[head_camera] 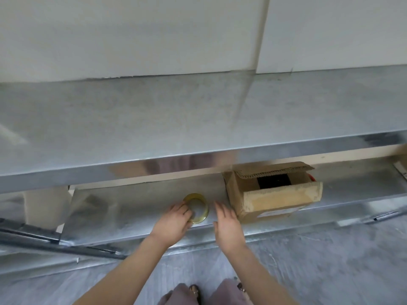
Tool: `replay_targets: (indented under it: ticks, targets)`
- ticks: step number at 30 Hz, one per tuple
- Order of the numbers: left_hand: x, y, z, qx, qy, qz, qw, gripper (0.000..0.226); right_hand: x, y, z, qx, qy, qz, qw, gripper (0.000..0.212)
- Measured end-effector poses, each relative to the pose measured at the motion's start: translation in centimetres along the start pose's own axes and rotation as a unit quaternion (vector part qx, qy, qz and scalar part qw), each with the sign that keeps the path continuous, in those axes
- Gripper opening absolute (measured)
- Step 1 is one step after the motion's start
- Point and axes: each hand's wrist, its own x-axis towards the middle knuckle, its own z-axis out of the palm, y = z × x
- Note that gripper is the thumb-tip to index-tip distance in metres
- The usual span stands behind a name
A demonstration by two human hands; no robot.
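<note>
Down on the lower shelf, the tape roll lies flat, just left of the cardboard box. The left hand hooks its fingers over the rim, probably to lift it out. The right hand hovers beside it, fingers straight and empty, likely ready to steady it.

Yellowish transparent ring-shaped roll of adhesive tape: quantity one. Open brown corrugated cardboard box: quantity one. Galvanised sheet-metal shelves: quantity two, comprising the upper shelf and the lower shelf. Bare hands: quantity two, comprising the left hand and the right hand. White upright object at the left end: quantity one.
</note>
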Motion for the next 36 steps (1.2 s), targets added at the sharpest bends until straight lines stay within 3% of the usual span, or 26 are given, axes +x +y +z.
replay_targets:
  ticks: [7,13,26,31,36]
  targets:
    - [-1.6,-2.4,0.4,-0.024,-0.007,0.005,1.000,0.030,1.6,-0.7,0.0,0.087,-0.027,0.006,0.996,0.062]
    - [-3.2,-2.3,0.7,-0.056,0.018,0.045,0.997,0.037,1.2,-0.7,0.6,0.122,-0.010,-0.033,0.992,0.049]
    - [-5.9,0.7,-2.0,-0.087,0.083,0.071,0.990,0.034,-4.3,-0.9,-1.9,0.331,0.007,-0.031,0.943,0.064]
    - [-6.4,3.2,-3.5,-0.063,0.122,0.089,0.987,0.008,-6.6,-0.3,-4.4,0.410,-0.010,-0.023,0.912,0.072]
    - [-6.2,6.4,-5.4,0.004,0.134,0.108,0.985,0.027,-8.1,2.1,-7.3,0.419,-0.047,-0.052,0.905,0.075]
